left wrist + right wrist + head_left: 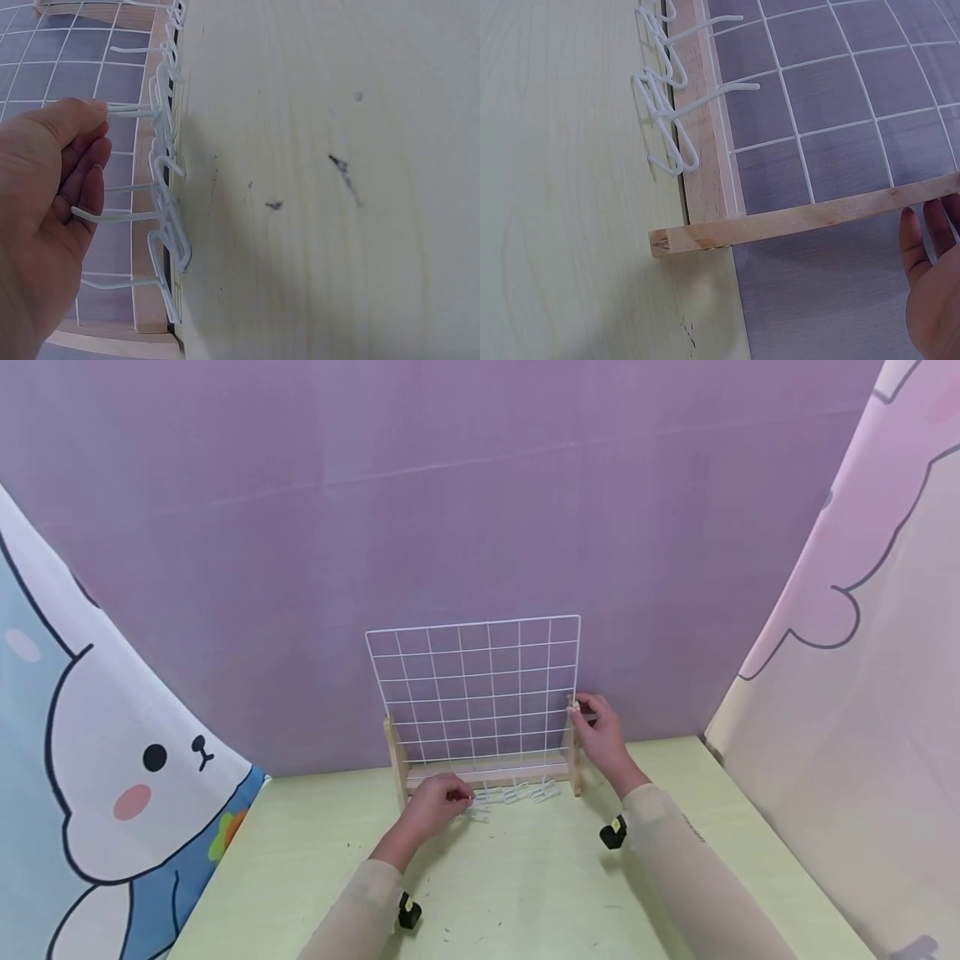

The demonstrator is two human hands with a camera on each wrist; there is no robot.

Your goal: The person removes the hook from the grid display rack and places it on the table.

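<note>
A white wire grid panel [491,674] stands upright in a light wooden stand [525,771] on the table. Several white wire hooks [516,792] lie in a row along the stand's front foot. My left hand [435,802] pinches the prong of one hook [131,111] between thumb and fingers; that hook still lies among the others. At the panel's right side, my right hand [600,739] grips the upper end of the wooden side post [817,216]. Its thumb is out of sight in the right wrist view.
The pale wood-grain table [517,877] has small dark marks on it. Behind the stand rises a purple backdrop [480,527]. Printed cloth with a cartoon rabbit [120,760] hangs at the left, and a pink and cream cloth [862,735] at the right.
</note>
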